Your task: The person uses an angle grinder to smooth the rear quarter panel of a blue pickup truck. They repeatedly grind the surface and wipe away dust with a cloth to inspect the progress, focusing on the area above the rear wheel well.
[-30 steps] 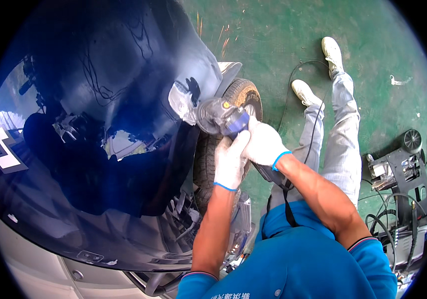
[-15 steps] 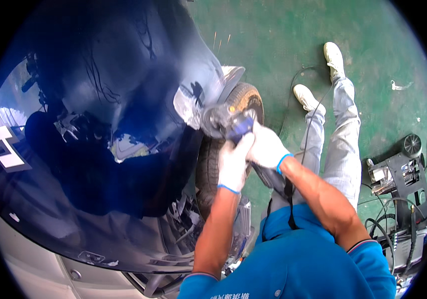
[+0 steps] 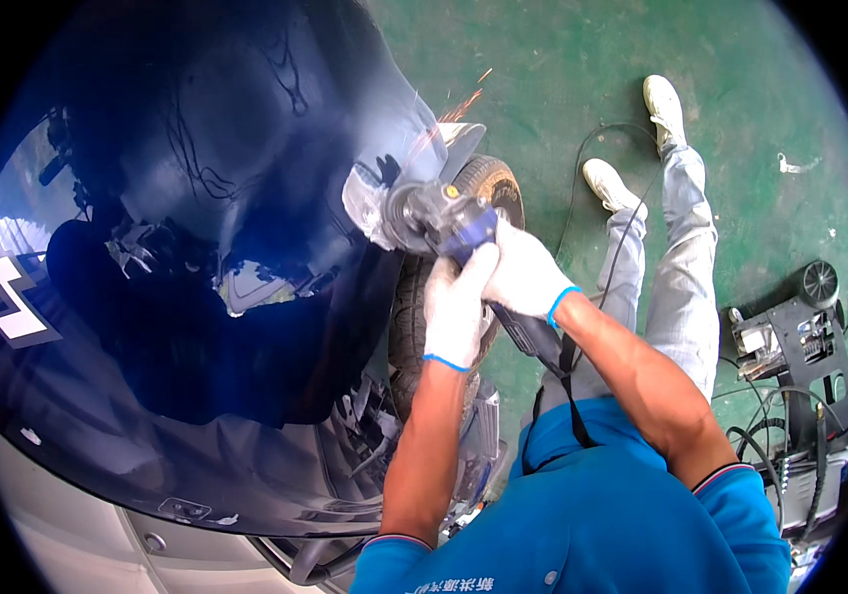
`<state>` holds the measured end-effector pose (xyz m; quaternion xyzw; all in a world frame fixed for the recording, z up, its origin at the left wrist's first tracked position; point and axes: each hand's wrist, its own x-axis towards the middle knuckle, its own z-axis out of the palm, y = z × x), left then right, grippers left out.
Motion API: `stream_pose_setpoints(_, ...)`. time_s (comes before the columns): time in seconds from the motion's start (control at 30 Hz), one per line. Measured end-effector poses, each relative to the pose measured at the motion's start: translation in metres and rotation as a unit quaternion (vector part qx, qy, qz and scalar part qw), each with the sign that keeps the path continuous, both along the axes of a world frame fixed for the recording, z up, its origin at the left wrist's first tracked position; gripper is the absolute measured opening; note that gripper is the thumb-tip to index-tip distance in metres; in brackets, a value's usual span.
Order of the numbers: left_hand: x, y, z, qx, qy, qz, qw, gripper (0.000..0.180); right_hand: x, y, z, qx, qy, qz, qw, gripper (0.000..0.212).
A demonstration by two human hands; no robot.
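- Your left hand (image 3: 456, 309), in a white glove with a blue cuff, is wrapped around the body of the angle grinder (image 3: 441, 220), just behind its head.
- Your right hand (image 3: 523, 275), gloved the same way, grips the grinder's rear handle; the two gloves touch each other.
- The grinder sits at the edge of the dark blue car panel (image 3: 206, 247), with its disc pressed against a bare, sanded patch (image 3: 365, 203) of grey metal.
- A few orange sparks (image 3: 459, 104) fly up and away from the disc, over the green floor (image 3: 563, 69).
- Just beyond the grinder and your hands stands a tyre (image 3: 493, 183), partly hidden by the panel edge and by your left forearm.
- The glossy panel mirrors sky and surroundings across most of the left half of the view.
- Your legs in grey trousers stretch out to the right, ending in white shoes (image 3: 663, 99) on the floor.
- A thin black cable (image 3: 582, 168) loops on the floor between the tyre and your legs.
- At far right, well apart from your hands, a black machine (image 3: 800, 342) with hoses rests on the floor.
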<state>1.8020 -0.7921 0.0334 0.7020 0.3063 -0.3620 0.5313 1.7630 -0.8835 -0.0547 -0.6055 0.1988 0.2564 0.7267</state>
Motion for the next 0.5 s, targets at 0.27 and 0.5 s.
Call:
stream_pose_setpoints(0.27,-0.008,0.002,-0.003,-0.037,-0.002,0.036,0.999,0.058,-0.003,-0.003,0.003,-0.036,0.007,0.042,0.998,0.056)
stream_pose_setpoints(0.5,-0.005,0.014,-0.025,-0.009,0.007,0.009,1.000,0.049,-0.004,0.004,-0.017,-0.021,-0.011,0.002,1.000,0.054)
